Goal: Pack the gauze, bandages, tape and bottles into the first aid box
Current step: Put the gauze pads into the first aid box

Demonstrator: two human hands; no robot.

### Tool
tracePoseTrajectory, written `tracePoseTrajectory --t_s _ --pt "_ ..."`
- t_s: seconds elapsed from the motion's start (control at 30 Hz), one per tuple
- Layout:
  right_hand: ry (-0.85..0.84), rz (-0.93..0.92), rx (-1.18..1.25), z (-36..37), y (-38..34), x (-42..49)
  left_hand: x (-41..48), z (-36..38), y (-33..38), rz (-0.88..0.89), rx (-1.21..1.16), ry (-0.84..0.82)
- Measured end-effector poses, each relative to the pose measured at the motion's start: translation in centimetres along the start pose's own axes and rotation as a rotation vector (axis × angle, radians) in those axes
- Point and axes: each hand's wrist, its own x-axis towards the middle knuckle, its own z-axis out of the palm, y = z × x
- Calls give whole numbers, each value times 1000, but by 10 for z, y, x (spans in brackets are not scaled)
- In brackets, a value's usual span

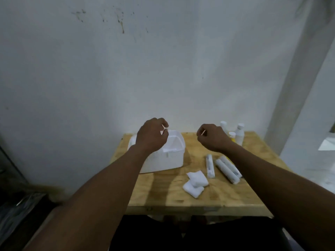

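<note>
The white first aid box (164,162) stands at the table's back left, with a flat white part lying across its top. My left hand (151,135) hovers above it with curled fingers. My right hand (213,137) hangs level with it over the table's middle, also curled. Pale slivers show at both sets of fingertips; I cannot tell whether anything is held. Two white gauze pads (196,182) lie overlapped in front of the box. Three wrapped bandage rolls (226,170) lie to their right. Three white bottles (239,134) stand at the back right corner, partly behind my right wrist.
The wooden table (159,198) is small, and its front edge is close to my body. A white wall rises right behind it. A white pillar (297,73) stands at the right. Dark clutter lies on the floor at the left.
</note>
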Motion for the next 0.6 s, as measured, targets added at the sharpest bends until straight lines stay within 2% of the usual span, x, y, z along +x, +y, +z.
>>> tracePoseTrajectory --t_s 0.23,0.37,0.43,0.53,0.6 --pt "-185 40 -111 -5 37 -16 -19 22 57 142 -54 -240" --pt "-320 46 -93 1 34 -22 -38 33 69 138 -21 -417" --pt "-393 57 -103 6 29 -28 -47 35 69 73 29 -574" --pt "-477 41 -202 18 24 -35 -59 37 61 -122 98 -853" --pt "-535 41 -274 27 23 -39 -65 39 54 -230 122 -903"
